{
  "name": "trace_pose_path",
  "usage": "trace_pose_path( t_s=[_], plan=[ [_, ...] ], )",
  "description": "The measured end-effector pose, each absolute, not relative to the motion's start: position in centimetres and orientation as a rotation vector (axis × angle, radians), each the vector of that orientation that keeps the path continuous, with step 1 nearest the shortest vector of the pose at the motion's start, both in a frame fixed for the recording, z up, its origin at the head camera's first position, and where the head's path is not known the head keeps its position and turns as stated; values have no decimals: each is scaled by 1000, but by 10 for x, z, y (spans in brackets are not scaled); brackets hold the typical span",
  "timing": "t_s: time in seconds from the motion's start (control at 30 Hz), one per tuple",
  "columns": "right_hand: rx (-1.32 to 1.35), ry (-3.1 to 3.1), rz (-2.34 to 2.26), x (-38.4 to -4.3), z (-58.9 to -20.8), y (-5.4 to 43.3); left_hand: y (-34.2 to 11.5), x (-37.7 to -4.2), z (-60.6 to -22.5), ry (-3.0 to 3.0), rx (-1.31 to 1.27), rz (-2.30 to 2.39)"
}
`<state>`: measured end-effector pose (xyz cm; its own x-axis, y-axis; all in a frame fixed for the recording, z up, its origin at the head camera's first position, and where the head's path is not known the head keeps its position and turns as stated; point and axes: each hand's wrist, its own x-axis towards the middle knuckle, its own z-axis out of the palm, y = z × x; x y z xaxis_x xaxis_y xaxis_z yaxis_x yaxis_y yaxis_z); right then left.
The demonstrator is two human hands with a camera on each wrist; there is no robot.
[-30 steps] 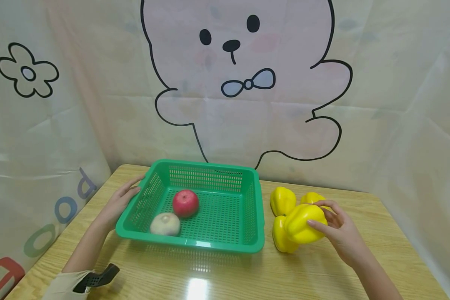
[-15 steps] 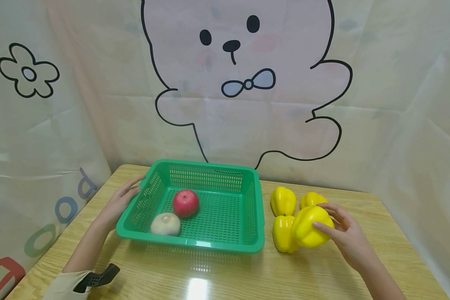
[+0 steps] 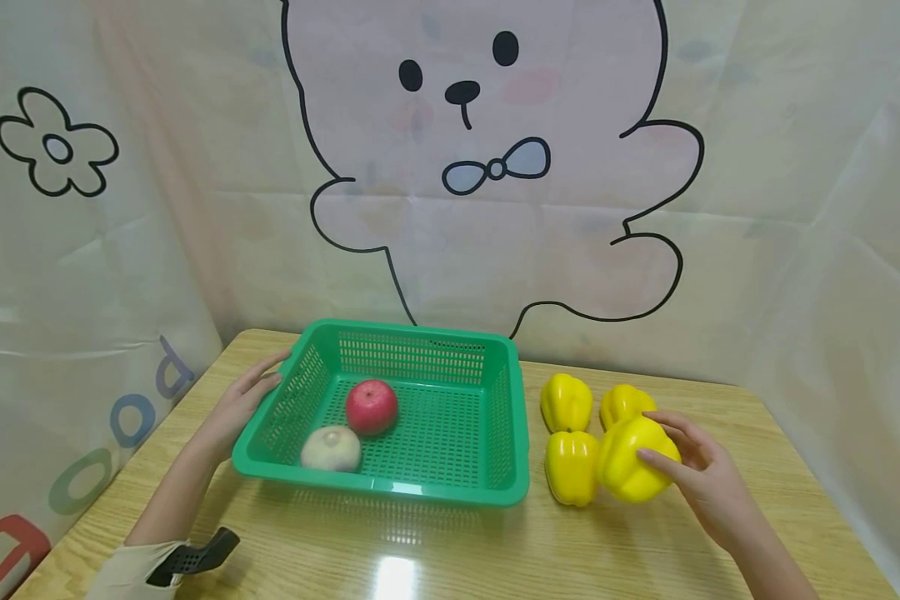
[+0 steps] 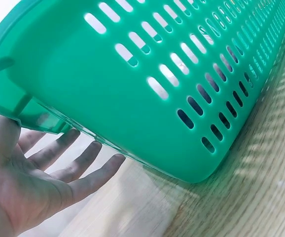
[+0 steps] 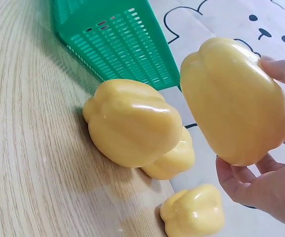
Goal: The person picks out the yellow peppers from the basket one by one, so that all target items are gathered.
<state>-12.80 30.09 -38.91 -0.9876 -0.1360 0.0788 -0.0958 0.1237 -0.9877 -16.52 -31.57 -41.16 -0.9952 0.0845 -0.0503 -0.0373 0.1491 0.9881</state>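
My right hand (image 3: 708,487) holds a yellow bell pepper (image 3: 637,460) between thumb and fingers. In the right wrist view this pepper (image 5: 236,101) is raised above the table, with the thumb on one side and the fingertips on the other. Three more yellow bell peppers stand close by: a front one (image 3: 572,468), a back left one (image 3: 566,402) and a back right one (image 3: 624,403). My left hand (image 3: 232,417) rests against the left side of a green plastic basket (image 3: 450,493). In the left wrist view its extended fingers (image 4: 90,185) touch the basket's outside beneath the rim.
Inside the basket lie a red apple (image 3: 372,407) and a whitish, flattened round item (image 3: 331,448) with a small nub. The wooden table (image 3: 465,554) backs onto a cloth (image 3: 780,275) with a bear drawing. A black strap (image 3: 192,558) hangs at my left wrist.
My right hand has moved the pepper to the right and slightly toward me, uncovering more of the front and back right peppers. The left hand and basket stay put.
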Motion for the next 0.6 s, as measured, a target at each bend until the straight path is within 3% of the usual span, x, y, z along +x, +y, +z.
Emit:
trace_pose_path(
  t_s=[0.6],
  plan=[
    [-81, 2428, -1917, -124, -393, 311, -315, -164, -411, 2305, 47, 1993]
  ],
)
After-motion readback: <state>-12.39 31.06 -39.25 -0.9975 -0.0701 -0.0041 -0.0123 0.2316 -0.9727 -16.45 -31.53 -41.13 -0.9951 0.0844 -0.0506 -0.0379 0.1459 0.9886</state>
